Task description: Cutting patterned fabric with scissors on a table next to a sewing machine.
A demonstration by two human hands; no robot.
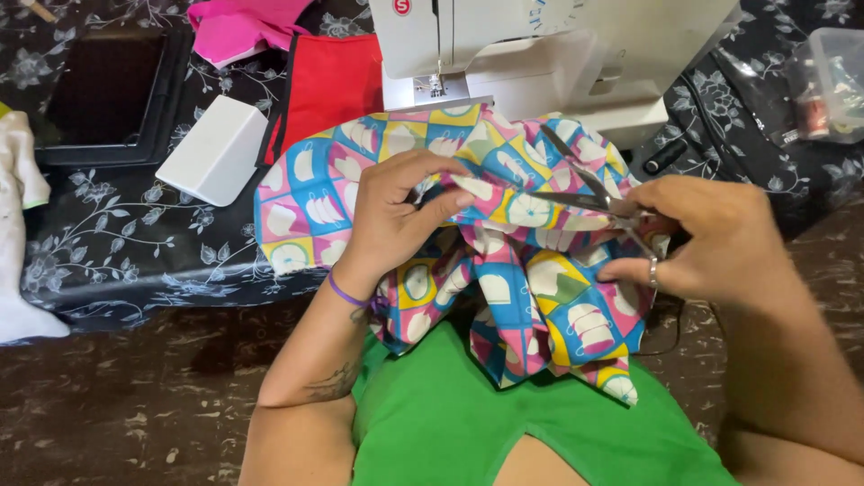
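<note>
A bunched, colourful patterned cloth [310,202] with blue, pink and yellow squares lies across my lap and the table edge. My left hand [396,211] pinches a fold of it near the middle. My right hand [715,238] holds a pair of metal scissors [580,193], whose open blades point left toward the pinched fold. A purple band circles my left wrist.
A white sewing machine [531,54] stands right behind the cloth. A white box-shaped part [216,148], red fabric [333,81] and pink fabric [238,27] lie at the left on a dark floral tablecloth [117,243]. A clear container [832,85] sits far right.
</note>
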